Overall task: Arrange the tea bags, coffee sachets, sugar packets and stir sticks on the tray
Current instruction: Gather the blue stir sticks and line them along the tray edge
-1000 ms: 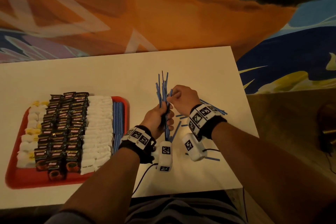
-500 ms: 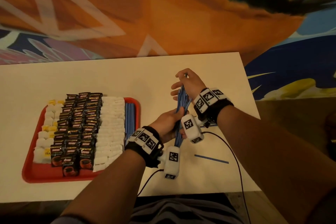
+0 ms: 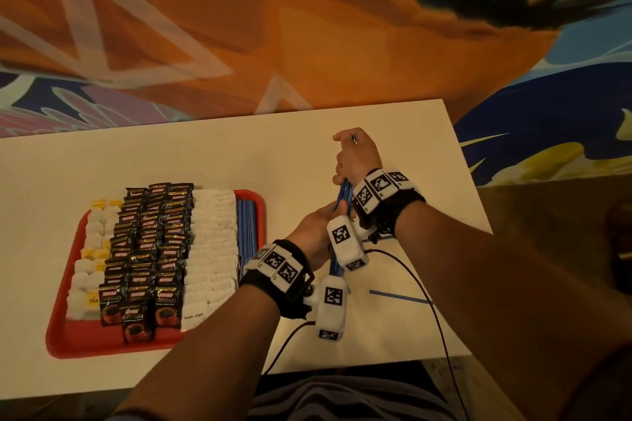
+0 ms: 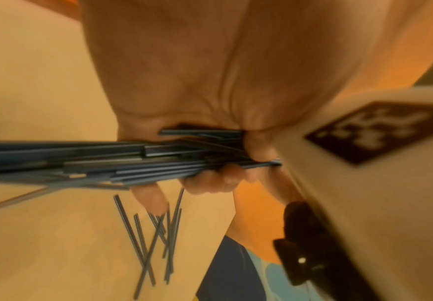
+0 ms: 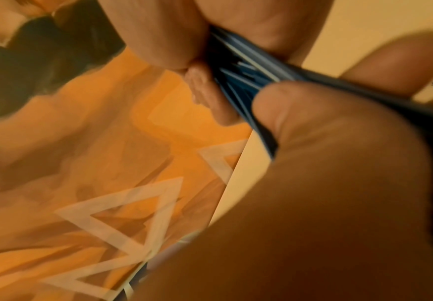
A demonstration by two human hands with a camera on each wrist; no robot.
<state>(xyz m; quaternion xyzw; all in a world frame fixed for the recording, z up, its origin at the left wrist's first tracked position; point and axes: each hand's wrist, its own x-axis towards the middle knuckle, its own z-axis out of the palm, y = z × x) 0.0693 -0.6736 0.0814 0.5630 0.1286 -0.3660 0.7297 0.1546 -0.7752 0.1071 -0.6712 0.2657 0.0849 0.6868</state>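
Both hands hold one bundle of blue stir sticks (image 3: pixel 343 196) above the white table, right of the red tray (image 3: pixel 68 338). My left hand (image 3: pixel 316 225) grips its near end; the sticks (image 4: pixel 133 160) pass under the curled fingers. My right hand (image 3: pixel 355 157) is closed round the far end, with the bundle (image 5: pixel 238 81) pinched between thumb and fingers. On the tray lie tea bags (image 3: pixel 87 270) at the left, dark coffee sachets (image 3: pixel 150 249), white sugar packets (image 3: pixel 213 243) and a row of blue sticks (image 3: pixel 248 232) along the right rim.
One loose stick (image 3: pixel 400 297) lies on the table (image 3: pixel 171 161) near my right forearm. Several more loose sticks (image 4: pixel 153 240) lie under the hands. Black cables (image 3: pixel 427 301) trail from the wrist cameras. The table's right edge is close; a patterned carpet lies beyond.
The fanned sticks have been gathered into one tight bundle. My right hand slid from the bundle's middle to its far end. The head view shifted, so the tray sits further right.
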